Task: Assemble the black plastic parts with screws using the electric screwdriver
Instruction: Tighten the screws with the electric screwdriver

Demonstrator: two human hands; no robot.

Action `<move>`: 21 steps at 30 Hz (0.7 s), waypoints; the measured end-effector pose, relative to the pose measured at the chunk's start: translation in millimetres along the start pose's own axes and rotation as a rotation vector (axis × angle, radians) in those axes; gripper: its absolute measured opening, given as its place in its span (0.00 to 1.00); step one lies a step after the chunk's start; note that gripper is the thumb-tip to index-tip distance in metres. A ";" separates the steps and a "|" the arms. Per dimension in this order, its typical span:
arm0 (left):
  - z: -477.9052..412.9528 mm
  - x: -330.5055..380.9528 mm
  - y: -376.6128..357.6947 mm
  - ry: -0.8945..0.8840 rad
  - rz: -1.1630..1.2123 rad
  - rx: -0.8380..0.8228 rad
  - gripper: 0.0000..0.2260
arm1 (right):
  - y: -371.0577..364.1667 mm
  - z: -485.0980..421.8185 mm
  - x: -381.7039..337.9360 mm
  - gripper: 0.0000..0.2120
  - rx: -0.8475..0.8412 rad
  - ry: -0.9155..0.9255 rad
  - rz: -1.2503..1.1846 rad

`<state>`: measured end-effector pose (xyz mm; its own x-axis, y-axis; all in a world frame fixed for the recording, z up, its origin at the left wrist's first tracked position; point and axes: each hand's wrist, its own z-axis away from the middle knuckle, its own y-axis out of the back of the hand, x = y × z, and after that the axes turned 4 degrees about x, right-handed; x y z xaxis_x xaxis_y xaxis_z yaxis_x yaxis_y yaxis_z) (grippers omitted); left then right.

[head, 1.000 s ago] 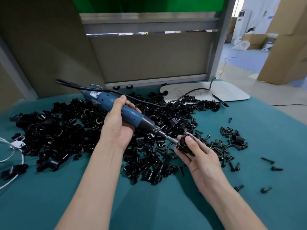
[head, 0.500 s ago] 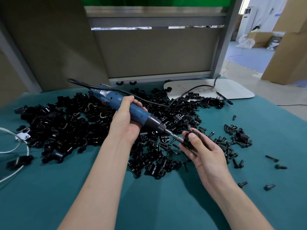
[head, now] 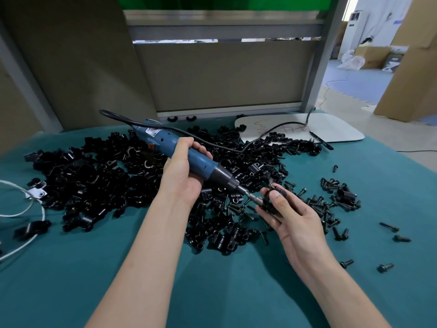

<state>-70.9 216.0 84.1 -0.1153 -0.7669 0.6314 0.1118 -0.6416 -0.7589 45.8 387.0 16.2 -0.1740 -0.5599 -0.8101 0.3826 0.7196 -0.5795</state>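
My left hand [head: 183,178] grips the blue electric screwdriver [head: 186,155] around its body, tip pointing down to the right. Its metal bit [head: 254,197] meets a small black plastic part [head: 272,197] that my right hand [head: 292,221] pinches between thumb and fingers above the table. A big heap of black plastic parts [head: 99,178] spreads over the green cloth behind and under both hands. Black screws [head: 331,202] lie in a loose pile to the right of my right hand.
The screwdriver's black cord [head: 236,147] runs back over the heap to a white board [head: 331,129] at the far right. A white cable [head: 21,209] loops at the left edge. Grey partition panels [head: 224,74] stand behind the table. A few stray screws [head: 387,227] lie far right.
Both hands stay together with the bit on the part. The screwdriver and the held part have shifted slightly while the camera view moved a little.
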 end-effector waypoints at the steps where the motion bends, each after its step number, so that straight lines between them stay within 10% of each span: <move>1: 0.2 -0.2 0.0 -0.002 -0.002 -0.002 0.08 | 0.2 -0.1 -0.2 0.15 0.000 0.000 0.001; 21: 0.3 -2.2 -0.8 -0.013 -0.014 -0.051 0.08 | -0.3 1.9 -2.1 0.18 -0.014 0.002 0.001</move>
<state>-70.4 218.2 83.3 -0.1037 -0.7582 0.6438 0.0596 -0.6508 -0.7569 47.8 387.1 18.3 -0.1754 -0.5582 -0.8110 0.3698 0.7261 -0.5797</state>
